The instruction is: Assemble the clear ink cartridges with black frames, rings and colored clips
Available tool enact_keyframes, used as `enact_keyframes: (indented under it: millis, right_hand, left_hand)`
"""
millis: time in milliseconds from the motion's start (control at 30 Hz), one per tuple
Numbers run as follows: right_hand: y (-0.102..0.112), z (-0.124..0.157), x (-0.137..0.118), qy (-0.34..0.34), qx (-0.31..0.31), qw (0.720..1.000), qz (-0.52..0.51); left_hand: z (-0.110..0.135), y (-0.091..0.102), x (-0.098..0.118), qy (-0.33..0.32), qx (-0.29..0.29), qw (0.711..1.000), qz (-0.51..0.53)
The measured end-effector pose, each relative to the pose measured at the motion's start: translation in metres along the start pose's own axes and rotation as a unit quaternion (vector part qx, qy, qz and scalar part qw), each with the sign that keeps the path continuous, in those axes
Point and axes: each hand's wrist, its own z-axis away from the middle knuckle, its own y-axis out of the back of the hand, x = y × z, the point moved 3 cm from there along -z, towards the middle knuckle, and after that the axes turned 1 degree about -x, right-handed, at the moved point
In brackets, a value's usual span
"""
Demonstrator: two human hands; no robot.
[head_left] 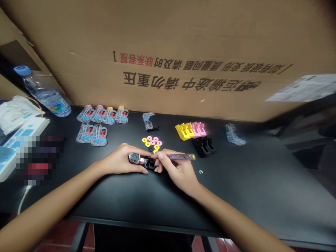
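Black tabletop [249,182] carries all the parts; a printed cardboard wall [183,35] stands upright along its far edge.

The small assembly [139,159], a clear body with a black end, lies on the tabletop at centre, between both hands. The left hand [119,161] covers its left end, fingers closed around the clear body. The right hand [180,171] meets its black right end; its fingers are pinched together on a purple tool [181,156], a translucent shaft that lies nearly level and points away to the right. The right fingertips touch the assembly. Whether the tool tip is in contact with it cannot be told.

Just beyond the fingers lies a cluster of small rings [152,141] in yellow, pink and black. Beyond the rings, a single clear housing [149,121] lies apart. Beyond and to the right of the right fingers sit yellow clips [184,131], pink clips [199,128] touching them, and black clips [204,146] just in front. Farther right lies one clear piece [234,135]. A tiny white ring [201,172] lies just right of the right hand.

Beyond and to the left of the left fingers, finished clear units [102,115] lie in two rows. Well left stand a water bottle [43,92], a white bag [13,112] and a power strip [25,131].
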Motion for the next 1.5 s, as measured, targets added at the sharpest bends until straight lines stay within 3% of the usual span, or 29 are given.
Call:
enact_keyframes:
  millis: [167, 400, 500, 733, 1133, 1500]
  right_hand:
    - [0.002, 0.0, 0.001, 0.002, -0.007, 1.0, -0.028]
    - [0.004, -0.001, -0.01, 0.122, -0.056, 0.986, 0.1]
    - [0.004, -0.001, -0.013, 0.139, -0.057, 0.982, 0.112]
    - [0.002, -0.003, -0.011, 0.084, -0.078, 0.989, 0.093]
    - [0.002, -0.001, -0.005, -0.017, -0.032, 0.999, 0.0]
    - [0.009, -0.003, -0.011, -0.01, 0.023, 0.999, -0.043]
  left_hand:
    - [-0.001, 0.003, 0.0, 0.024, 0.019, 0.999, -0.026]
    - [-0.002, 0.005, 0.002, 0.034, 0.013, 0.999, -0.013]
    - [-0.002, 0.005, 0.002, 0.034, 0.01, 0.999, -0.014]
    - [-0.001, 0.005, -0.001, 0.041, 0.013, 0.999, -0.014]
    - [-0.003, 0.006, -0.002, 0.043, 0.021, 0.999, -0.017]
    - [-0.004, 0.007, -0.003, -0.022, 0.021, 0.999, -0.015]
